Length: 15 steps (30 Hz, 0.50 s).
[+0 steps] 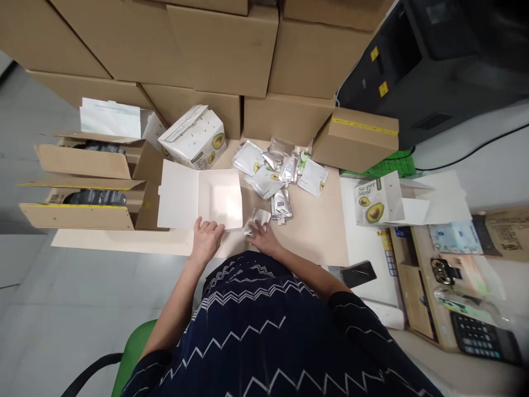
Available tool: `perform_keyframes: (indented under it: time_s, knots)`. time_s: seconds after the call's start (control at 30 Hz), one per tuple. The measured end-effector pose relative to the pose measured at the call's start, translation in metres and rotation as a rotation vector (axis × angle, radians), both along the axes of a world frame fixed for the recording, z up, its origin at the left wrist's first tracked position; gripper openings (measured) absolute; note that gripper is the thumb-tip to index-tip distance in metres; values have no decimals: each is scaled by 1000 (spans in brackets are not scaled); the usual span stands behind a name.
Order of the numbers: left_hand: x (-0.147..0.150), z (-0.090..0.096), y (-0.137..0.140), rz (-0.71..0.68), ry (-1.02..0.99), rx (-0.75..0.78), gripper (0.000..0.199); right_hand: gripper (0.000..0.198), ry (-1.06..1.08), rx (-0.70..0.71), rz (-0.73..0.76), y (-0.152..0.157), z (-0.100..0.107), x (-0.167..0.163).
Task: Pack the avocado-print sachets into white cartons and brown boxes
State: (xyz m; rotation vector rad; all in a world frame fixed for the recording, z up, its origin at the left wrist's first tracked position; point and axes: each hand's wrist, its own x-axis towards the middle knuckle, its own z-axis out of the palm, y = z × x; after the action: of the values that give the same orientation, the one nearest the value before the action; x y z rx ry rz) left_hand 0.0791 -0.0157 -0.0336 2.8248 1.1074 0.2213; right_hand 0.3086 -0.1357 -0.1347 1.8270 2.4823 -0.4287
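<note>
- Two bare hands are at the near edge of a beige tabletop [322, 234], set a little apart from each other.
- Left hand [208, 239]: fingers curled over the near rim of a white, square cardboard box [204, 193], clamped on it. Box sits mouth-up right in front of the person, flap spread out to the left.
- Right hand [261, 238]: fingers on a small, shiny silver foil pouch [263, 213] just right of the box. Can't tell if they're actually pinching it.
- Beyond that pouch: loose heap of white avocado-print packets [264, 181] and more silver pouches [281, 203].
- Left: brown cardboard cartons [78, 216] with dark stuff inside.
- Right: white "Su per Meal" box [372, 203], plus a black phone [359, 274].
</note>
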Motion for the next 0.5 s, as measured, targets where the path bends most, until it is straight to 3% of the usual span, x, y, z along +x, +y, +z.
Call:
perform_keyframes:
  time_s: [0.33, 0.5]
  knots:
    - [5, 6, -5, 2, 32, 5, 24, 35, -15, -7, -46, 16, 1, 2]
    - [5, 6, -2, -2, -11, -35, 25, 36, 13, -17, -47, 19, 11, 6]
